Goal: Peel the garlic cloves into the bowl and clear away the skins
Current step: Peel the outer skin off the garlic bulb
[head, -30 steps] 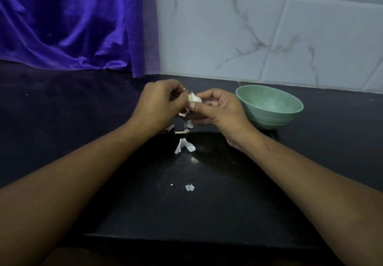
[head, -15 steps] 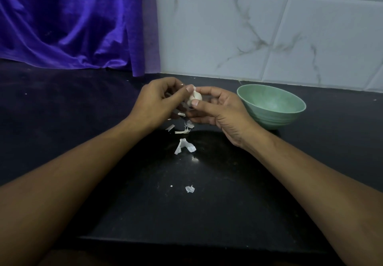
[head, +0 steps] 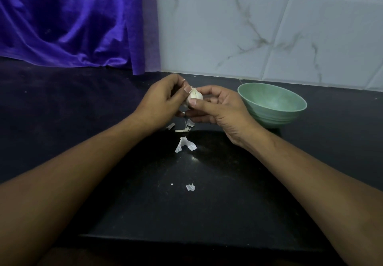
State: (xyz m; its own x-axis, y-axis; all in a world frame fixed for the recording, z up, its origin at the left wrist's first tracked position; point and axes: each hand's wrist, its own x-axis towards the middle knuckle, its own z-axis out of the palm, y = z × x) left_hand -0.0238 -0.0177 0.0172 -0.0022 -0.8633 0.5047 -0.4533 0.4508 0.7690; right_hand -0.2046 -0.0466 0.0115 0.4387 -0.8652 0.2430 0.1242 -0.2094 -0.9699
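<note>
Holding the garlic (head: 195, 96) just above the centre of the frame, we are pinching it between both hands. Our right hand (head: 219, 108) is gripping its sides with thumb and fingers, and our left hand (head: 159, 101) is picking at its top with the thumb. We are judging it light, firm and a little slippery, with a papery skin that is apt to tear, so peeling from the tip seems best. Loose skins (head: 184, 144) are lying on the dark counter (head: 103, 110) below the hands. The green bowl (head: 275, 118) is standing right of centre, just beside our right hand, with nothing blocking the way.
</note>
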